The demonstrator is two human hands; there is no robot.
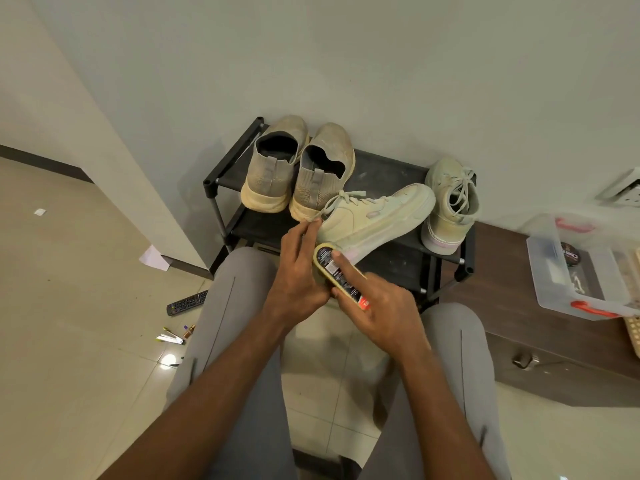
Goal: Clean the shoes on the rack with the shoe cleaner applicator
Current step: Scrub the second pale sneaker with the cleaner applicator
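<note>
A black shoe rack (388, 168) stands against the wall. My left hand (298, 271) grips the heel end of a pale green lace-up sneaker (377, 216), held tilted over the rack's front. My right hand (377, 310) holds the flat oval shoe cleaner applicator (337, 270) with the index finger stretched along its labelled back; its far end touches the sneaker's sole edge by the heel. The matching sneaker (450, 206) stands on the rack's right end. Two worn beige knit shoes (298, 171) sit side by side on the left of the rack, heels toward me.
A clear plastic box (581, 268) with red clasps sits on a dark wooden cabinet (512, 306) at the right. On the tiled floor at the left lie a remote control (187, 302), small tools (173, 336) and paper scraps. My grey-trousered knees flank the hands.
</note>
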